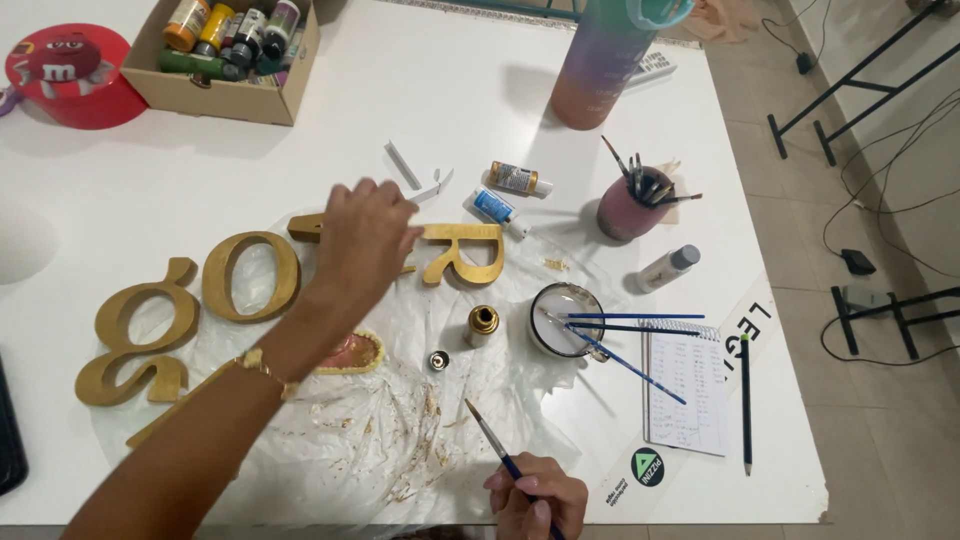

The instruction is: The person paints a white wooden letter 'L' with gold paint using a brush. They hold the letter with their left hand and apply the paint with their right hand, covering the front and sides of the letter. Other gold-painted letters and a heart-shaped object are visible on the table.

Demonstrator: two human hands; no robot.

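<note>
My left hand (362, 238) reaches across the table and rests on a gold-painted wooden letter (305, 229) that it mostly hides. A gold letter R (465, 255) lies just right of that hand, and a gold letter o (250, 276) and a gold letter g (140, 335) lie to the left. My right hand (535, 497) is at the near edge, holding a thin blue-handled paintbrush (490, 438) with its tip pointing up-left. A clear plastic sheet (400, 420) smeared with gold paint lies under the letters.
A small open gold paint bottle (483, 325) and its cap (438, 361) sit by a glass jar (566, 318) with brushes across it. A purple brush cup (630, 207), paint tubes (505, 195), a notebook (688, 385), a tall bottle (605, 62) and a cardboard box of paints (225, 55) stand around.
</note>
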